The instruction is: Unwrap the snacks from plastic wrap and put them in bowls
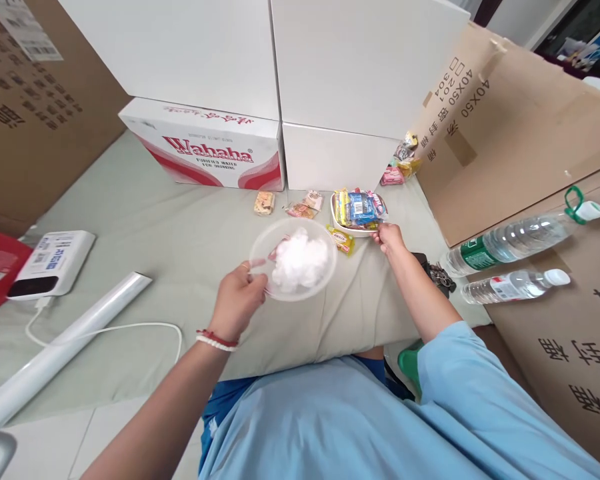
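Pinching a round, translucent plastic dish (261,240) by its rim, the left hand (239,298) holds fluffy white wadding (303,260) over creased cloth (285,333).

The right hand (390,238) pinches the near-right corner of a white tray (356,233), long axis left to right, heaped with glossy wrapped snacks (361,207).

Pale floor tiles (107,427) show below a greenish, cloth-covered surface (190,267), possibly a bed.

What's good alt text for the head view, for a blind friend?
A person's left hand holds a translucent round container of white fluff; the right hand holds the edge of a white tray of wrapped snacks. A Wahaha water carton sits behind.
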Motion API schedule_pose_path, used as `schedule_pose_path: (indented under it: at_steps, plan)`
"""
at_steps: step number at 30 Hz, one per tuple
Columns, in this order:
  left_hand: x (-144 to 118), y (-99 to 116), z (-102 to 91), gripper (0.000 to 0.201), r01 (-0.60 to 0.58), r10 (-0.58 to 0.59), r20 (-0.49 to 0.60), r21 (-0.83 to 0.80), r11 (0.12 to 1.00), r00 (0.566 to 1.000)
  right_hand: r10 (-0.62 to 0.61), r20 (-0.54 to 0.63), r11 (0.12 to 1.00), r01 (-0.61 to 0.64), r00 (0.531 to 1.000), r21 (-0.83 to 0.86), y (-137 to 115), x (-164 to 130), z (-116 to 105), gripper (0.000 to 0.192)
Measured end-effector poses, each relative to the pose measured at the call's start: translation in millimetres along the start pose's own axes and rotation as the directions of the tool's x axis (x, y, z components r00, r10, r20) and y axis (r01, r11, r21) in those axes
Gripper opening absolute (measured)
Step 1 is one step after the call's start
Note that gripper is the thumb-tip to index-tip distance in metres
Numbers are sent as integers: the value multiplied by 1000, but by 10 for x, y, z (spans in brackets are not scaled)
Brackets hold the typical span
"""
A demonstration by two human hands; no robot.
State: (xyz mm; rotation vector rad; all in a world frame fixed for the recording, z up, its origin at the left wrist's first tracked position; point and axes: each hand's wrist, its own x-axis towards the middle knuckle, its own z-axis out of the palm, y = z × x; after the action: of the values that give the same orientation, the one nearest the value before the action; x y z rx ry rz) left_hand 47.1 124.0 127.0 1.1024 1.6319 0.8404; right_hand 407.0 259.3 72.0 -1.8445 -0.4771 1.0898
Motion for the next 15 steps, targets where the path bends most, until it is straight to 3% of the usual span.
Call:
schedule_pose_path:
  at_steps: [4,7,9,12,15]
  plan:
    - [299,323,-152,58,-66,52,-123,-113,991,991,-53,-47,998,53,997,17,7,-70,-355,14]
    - [629,564,-27,49,-109,92,-146,-118,987,985,-92,-58,995,95,994,38,78,-225,-664,16]
    - [880,718,191,36,-103,92,-89,-137,985,992,-108,-50,992,111,993,54,182,-392,-857,17]
    - [1269,922,673,19,-78,80,18,-73,994,997,-109,-30,991,111,994,79,422,-696,-1080,15]
    - [1632,1051,1215,21,-74,74,81,-13,997,994,-81,-9,992,81,997,99,705,-977,-1191,17]
